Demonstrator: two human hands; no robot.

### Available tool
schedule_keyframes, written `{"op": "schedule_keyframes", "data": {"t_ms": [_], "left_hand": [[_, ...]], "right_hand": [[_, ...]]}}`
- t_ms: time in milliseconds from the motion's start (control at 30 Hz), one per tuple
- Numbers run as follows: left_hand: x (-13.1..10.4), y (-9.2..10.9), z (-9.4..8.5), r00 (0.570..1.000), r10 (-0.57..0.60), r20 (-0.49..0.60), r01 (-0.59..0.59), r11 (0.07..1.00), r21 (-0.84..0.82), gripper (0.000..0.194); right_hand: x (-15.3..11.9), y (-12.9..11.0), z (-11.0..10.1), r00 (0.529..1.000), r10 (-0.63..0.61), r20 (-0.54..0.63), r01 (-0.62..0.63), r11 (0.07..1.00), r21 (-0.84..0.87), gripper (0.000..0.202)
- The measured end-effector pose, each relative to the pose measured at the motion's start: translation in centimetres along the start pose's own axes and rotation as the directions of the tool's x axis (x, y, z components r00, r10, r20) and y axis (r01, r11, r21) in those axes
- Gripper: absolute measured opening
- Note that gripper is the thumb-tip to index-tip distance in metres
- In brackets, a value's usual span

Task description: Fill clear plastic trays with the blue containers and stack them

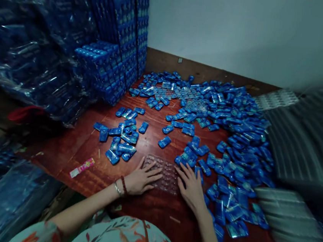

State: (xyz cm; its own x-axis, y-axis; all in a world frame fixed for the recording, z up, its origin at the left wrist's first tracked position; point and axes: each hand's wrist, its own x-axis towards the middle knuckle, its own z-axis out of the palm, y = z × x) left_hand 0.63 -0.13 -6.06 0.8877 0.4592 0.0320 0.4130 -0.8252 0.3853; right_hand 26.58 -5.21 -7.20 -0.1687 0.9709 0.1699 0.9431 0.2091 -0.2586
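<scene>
A clear plastic tray with rows of small hollows [167,177] lies flat on the red-brown tabletop [144,150] in front of me. My left hand [143,178] rests on its left side, fingers spread. At the right edge of the tray is my right hand [190,187], its fingers apart and the tips close to a cluster of small blue packets [188,154]. Neither hand grasps anything that I can see. Another loose group of blue packets [125,132] lies beyond my left hand.
Tall stacks of blue packs [125,28] stand at the left, some under plastic wrap. A large heap of blue packets [236,121] covers the right and back. Stacked clear trays [307,136] are at the far right. A pink-and-yellow strip [82,167] lies near the left edge.
</scene>
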Motion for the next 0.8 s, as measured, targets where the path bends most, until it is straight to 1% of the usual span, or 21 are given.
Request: {"op": "schedule_keyframes", "data": {"t_ms": [67, 100, 133, 167, 200, 233, 267, 300, 333, 367, 433, 467, 500, 533, 633, 700, 733, 800], "left_hand": [[0.8, -0.6, -1.4, 1.000, -0.011, -0.024, 0.011, 1.000, -0.022, 0.052], [0.7, -0.9, -2.1, 0.997, -0.054, -0.057, 0.053, 0.998, -0.029, 0.049], [0.3, -1.4, -2.8, 0.986, -0.131, -0.107, 0.128, 0.991, -0.035, 0.045], [-0.3, -2.0, -3.3, 0.954, -0.241, -0.177, 0.237, 0.970, -0.043, 0.040], [-1.1, -2.8, -3.9, 0.892, -0.369, -0.261, 0.367, 0.928, -0.058, 0.036], [-2.0, -3.6, -4.3, 0.800, -0.493, -0.341, 0.497, 0.864, -0.082, 0.034], [-3.0, -4.6, -4.7, 0.698, -0.591, -0.404, 0.605, 0.789, -0.109, 0.032], [-3.8, -5.6, -5.0, 0.613, -0.656, -0.440, 0.680, 0.722, -0.130, 0.032], [-4.6, -6.5, -5.2, 0.568, -0.692, -0.446, 0.722, 0.679, -0.134, 0.033], [-5.1, -7.4, -5.4, 0.566, -0.707, -0.424, 0.739, 0.663, -0.118, 0.035], [-5.7, -8.6, -5.5, 0.625, -0.705, -0.334, 0.735, 0.676, -0.050, 0.037], [-5.8, -8.9, -5.5, 0.648, -0.704, -0.290, 0.732, 0.681, -0.017, 0.035], [-5.8, -9.1, -5.4, 0.658, -0.708, -0.255, 0.733, 0.680, 0.002, 0.034], [-5.8, -9.2, -5.3, 0.658, -0.717, -0.232, 0.737, 0.676, 0.003, 0.032], [-5.9, -9.0, -4.5, 0.637, -0.736, -0.229, 0.745, 0.664, -0.065, 0.032], [-6.2, -8.8, -3.9, 0.627, -0.734, -0.260, 0.735, 0.668, -0.112, 0.032], [-6.4, -8.7, -3.7, 0.626, -0.727, -0.283, 0.726, 0.675, -0.130, 0.033], [-6.9, -8.2, -3.5, 0.634, -0.694, -0.341, 0.688, 0.708, -0.161, 0.034]], "right_hand": [[1.4, 0.4, -1.3, 0.998, 0.019, -0.058, -0.019, 1.000, 0.002, 0.031], [2.3, 0.3, -1.8, 0.995, 0.028, -0.092, -0.027, 0.999, 0.018, 0.030], [3.4, 0.0, -2.1, 0.993, 0.029, -0.113, -0.025, 0.999, 0.040, 0.029], [4.7, -0.4, -2.4, 0.993, 0.022, -0.118, -0.015, 0.998, 0.065, 0.031], [6.1, -0.8, -2.5, 0.995, 0.004, -0.102, 0.005, 0.996, 0.084, 0.034], [7.6, -1.3, -2.4, 0.997, -0.023, -0.068, 0.029, 0.995, 0.091, 0.039], [9.2, -1.7, -2.2, 0.998, -0.053, -0.025, 0.055, 0.995, 0.082, 0.046], [10.8, -2.1, -1.9, 0.996, -0.082, 0.026, 0.080, 0.995, 0.056, 0.052], [12.3, -2.4, -1.6, 0.991, -0.105, 0.081, 0.104, 0.994, 0.021, 0.057], [13.6, -2.7, -1.3, 0.982, -0.128, 0.139, 0.131, 0.991, -0.016, 0.060], [15.7, -3.0, -0.6, 0.958, -0.163, 0.237, 0.183, 0.981, -0.067, 0.058], [16.3, -3.0, -0.4, 0.947, -0.177, 0.268, 0.203, 0.976, -0.076, 0.056], [16.6, -2.9, -0.2, 0.941, -0.186, 0.284, 0.216, 0.973, -0.079, 0.055], [16.8, -2.8, -0.1, 0.938, -0.190, 0.290, 0.221, 0.972, -0.077, 0.053], [16.1, -1.8, 0.1, 0.945, -0.169, 0.280, 0.196, 0.978, -0.072, 0.049], [15.4, -1.2, 0.1, 0.962, -0.120, 0.244, 0.134, 0.990, -0.040, 0.045], [15.0, -0.9, 0.0, 0.972, -0.097, 0.212, 0.100, 0.995, -0.003, 0.045], [14.1, -0.4, -0.3, 0.992, -0.060, 0.109, 0.049, 0.993, 0.105, 0.049]]}}
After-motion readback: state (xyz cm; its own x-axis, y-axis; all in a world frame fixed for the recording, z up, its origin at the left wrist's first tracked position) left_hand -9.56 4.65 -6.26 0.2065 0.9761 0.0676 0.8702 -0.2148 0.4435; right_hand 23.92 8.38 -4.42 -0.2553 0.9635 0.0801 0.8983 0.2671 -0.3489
